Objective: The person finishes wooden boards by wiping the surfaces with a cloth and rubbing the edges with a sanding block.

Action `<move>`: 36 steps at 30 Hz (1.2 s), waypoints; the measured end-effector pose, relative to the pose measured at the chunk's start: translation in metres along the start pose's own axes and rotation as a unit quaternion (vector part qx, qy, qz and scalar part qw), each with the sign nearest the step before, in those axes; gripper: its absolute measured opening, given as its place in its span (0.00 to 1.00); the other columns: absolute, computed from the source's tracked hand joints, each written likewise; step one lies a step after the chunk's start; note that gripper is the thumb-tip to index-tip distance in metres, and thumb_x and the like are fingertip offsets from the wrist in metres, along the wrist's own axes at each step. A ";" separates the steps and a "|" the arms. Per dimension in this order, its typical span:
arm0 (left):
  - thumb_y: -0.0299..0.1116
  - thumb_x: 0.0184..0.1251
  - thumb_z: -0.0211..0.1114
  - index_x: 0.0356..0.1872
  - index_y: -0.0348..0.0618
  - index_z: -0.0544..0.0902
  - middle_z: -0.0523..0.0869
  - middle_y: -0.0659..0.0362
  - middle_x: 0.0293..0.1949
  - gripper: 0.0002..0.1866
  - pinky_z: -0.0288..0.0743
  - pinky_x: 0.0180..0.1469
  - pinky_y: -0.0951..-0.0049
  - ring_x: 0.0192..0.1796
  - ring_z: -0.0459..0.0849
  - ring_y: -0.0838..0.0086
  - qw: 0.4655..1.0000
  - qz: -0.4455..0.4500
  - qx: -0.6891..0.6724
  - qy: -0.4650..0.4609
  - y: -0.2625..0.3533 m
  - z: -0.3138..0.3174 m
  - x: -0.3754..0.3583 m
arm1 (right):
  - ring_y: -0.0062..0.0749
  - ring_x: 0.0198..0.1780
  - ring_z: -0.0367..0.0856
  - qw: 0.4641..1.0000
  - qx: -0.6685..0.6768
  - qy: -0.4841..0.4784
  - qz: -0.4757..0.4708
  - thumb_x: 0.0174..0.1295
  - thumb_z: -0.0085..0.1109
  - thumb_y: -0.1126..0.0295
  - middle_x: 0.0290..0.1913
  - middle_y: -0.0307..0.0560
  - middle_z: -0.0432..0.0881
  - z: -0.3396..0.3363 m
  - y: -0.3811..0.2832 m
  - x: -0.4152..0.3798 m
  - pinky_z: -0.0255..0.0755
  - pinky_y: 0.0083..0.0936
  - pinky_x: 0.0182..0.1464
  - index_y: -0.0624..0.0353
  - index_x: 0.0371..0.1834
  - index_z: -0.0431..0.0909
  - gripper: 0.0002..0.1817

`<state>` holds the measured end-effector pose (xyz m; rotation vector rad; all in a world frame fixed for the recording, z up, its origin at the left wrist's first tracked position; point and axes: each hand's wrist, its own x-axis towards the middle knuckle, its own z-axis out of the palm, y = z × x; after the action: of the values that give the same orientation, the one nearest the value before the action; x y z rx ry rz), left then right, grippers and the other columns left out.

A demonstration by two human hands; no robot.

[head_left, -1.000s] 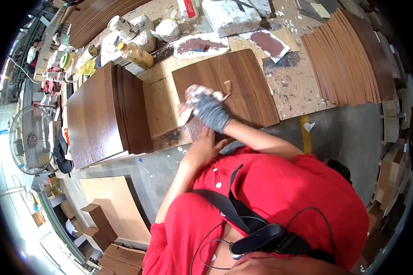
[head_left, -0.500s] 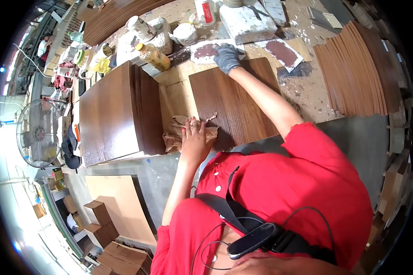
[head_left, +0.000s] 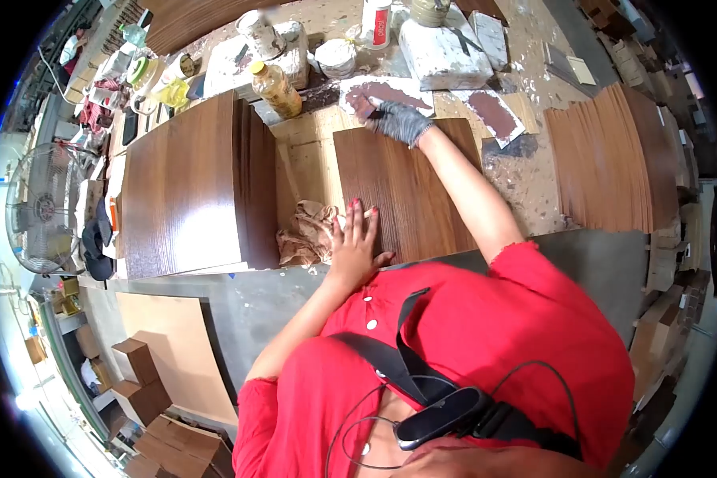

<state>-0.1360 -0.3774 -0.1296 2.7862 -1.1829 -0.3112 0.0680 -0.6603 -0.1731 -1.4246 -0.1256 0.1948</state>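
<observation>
Two hands at work on one wood panel (head_left: 406, 191), which lies flat on the bench (head_left: 526, 171) right in front of the person. Left hand (head_left: 354, 239), bare, rests flat w/ fingers spread on the panel's near-left edge, partly over a crumpled brown rag (head_left: 303, 235) just beside the panel; nothing gripped. Right hand (head_left: 394, 118), in a grey glove, reaches past the panel's far edge to a white board smeared w/ brown paste (head_left: 386, 92). It seems closed on a small tool, but I can't tell for sure.

Panel looks stiff, thin, prob. light enough for one person. The finished face is likely slick and easy to mark, so best held by opposite edges, not the face. Rag is soft and limp, pinch anywhere.

A stack of similar panels (head_left: 187, 187) sits to the left, a fanned pile of thin sheets (head_left: 613, 155) to the right, and a yellow-capped bottle (head_left: 277, 89) beyond.

Hard to make out: what's in the gloved fingers, too small. Panel's near edge is hidden by the left hand and red sleeve (head_left: 534, 263). Bench clutter at top is cut off by the lens rim.
</observation>
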 end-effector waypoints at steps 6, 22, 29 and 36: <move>0.71 0.69 0.50 0.80 0.29 0.47 0.42 0.37 0.82 0.57 0.44 0.82 0.50 0.84 0.40 0.48 0.965 -0.141 -0.179 -0.132 -0.029 -0.019 -0.027 | 0.39 0.47 0.85 0.849 0.477 0.019 0.226 0.75 0.57 0.66 0.48 0.51 0.85 0.016 0.011 -0.004 0.85 0.37 0.50 0.66 0.57 0.77 0.16; 0.53 0.79 0.48 0.74 0.50 0.72 0.64 0.46 0.77 0.29 0.43 0.80 0.41 0.81 0.56 0.55 0.984 0.000 -0.110 0.137 -0.010 0.014 0.086 | 0.57 0.47 0.81 0.829 -0.548 0.104 -0.036 0.62 0.67 0.60 0.42 0.66 0.83 0.101 0.005 0.036 0.74 0.46 0.57 0.58 0.44 0.89 0.15; 0.52 0.79 0.48 0.77 0.53 0.66 0.58 0.49 0.80 0.30 0.40 0.82 0.43 0.83 0.52 0.58 0.982 -0.005 -0.126 0.138 -0.010 0.009 0.087 | 0.57 0.47 0.83 0.832 -0.535 0.143 0.026 0.61 0.66 0.62 0.39 0.64 0.86 0.083 -0.016 0.020 0.76 0.46 0.55 0.60 0.41 0.90 0.13; 0.53 0.79 0.48 0.73 0.51 0.71 0.62 0.49 0.78 0.29 0.40 0.82 0.45 0.82 0.53 0.58 0.985 -0.016 -0.119 0.123 -0.009 0.013 0.089 | 0.54 0.48 0.83 0.774 -0.618 0.136 0.013 0.62 0.62 0.62 0.40 0.61 0.86 0.084 0.003 0.028 0.75 0.45 0.58 0.55 0.41 0.91 0.13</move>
<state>-0.0724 -0.4354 -0.1571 2.5499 -0.9750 -0.0991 0.0777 -0.5727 -0.1648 -2.7670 0.0306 -0.1271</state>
